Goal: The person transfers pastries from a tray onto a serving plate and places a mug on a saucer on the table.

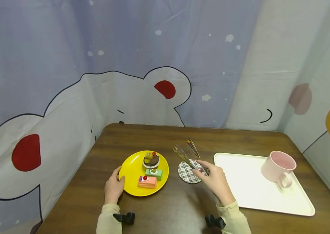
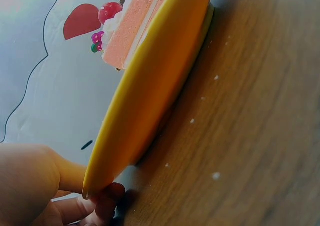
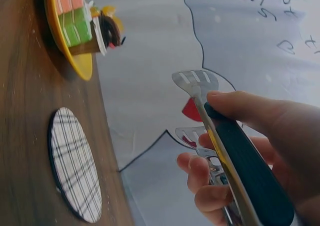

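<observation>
Head view alone shows the pink mug (image 1: pixel 275 167); right fingers (image 3: pixel 212 198) grip tongs (image 3: pixel 252 176), left fingers (image 2: pixel 72 209) pinch the yellow plate (image 2: pixel 137 111).

A round yellow plate (image 1: pixel 130 172), oblong pink cake slice (image 1: pixel 147 184), oblong green cake slice (image 1: pixel 154 174); silver metal tongs (image 3: pixel 226 156) with dark teal handles; round white coaster (image 3: pixel 76 166) in black plaid; white rectangular tray (image 1: pixel 241 182); pale pink mug (image 1: pixel 279 167); brown wood-grain table (image 1: pixel 167 211).

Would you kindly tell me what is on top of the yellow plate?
A cupcake, a green cake piece and a pink cake piece sit on the yellow plate. The plate's surface directly beneath them is hidden from view.
</observation>
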Available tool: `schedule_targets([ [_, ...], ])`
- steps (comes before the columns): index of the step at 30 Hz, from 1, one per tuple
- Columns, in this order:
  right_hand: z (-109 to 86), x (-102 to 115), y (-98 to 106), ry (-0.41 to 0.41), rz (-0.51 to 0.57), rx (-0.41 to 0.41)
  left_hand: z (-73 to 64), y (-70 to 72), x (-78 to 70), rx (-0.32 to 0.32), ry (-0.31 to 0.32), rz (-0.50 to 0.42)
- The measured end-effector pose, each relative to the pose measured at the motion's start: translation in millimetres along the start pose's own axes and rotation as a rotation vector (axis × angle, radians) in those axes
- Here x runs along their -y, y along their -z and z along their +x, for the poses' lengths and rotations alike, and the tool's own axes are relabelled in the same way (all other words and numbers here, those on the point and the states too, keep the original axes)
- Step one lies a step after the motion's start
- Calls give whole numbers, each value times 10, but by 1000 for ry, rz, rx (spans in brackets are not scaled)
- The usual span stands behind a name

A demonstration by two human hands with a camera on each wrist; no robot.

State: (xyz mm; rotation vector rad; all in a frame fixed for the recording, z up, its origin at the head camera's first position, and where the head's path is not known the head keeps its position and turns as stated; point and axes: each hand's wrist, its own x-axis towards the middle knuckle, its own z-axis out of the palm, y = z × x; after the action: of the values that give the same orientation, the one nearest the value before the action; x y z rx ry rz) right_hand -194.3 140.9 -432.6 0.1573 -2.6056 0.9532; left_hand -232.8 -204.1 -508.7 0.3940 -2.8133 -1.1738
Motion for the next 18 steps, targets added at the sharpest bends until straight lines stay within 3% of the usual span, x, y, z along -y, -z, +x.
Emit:
schedule_targets([
  [8, -98, -174, 153, -17, -38, -48, -12, 8, -5, 1, -6, 10],
  [18, -268, -498, 373, -117, -141, -91, 9, 2, 10, 3, -4, 22],
])
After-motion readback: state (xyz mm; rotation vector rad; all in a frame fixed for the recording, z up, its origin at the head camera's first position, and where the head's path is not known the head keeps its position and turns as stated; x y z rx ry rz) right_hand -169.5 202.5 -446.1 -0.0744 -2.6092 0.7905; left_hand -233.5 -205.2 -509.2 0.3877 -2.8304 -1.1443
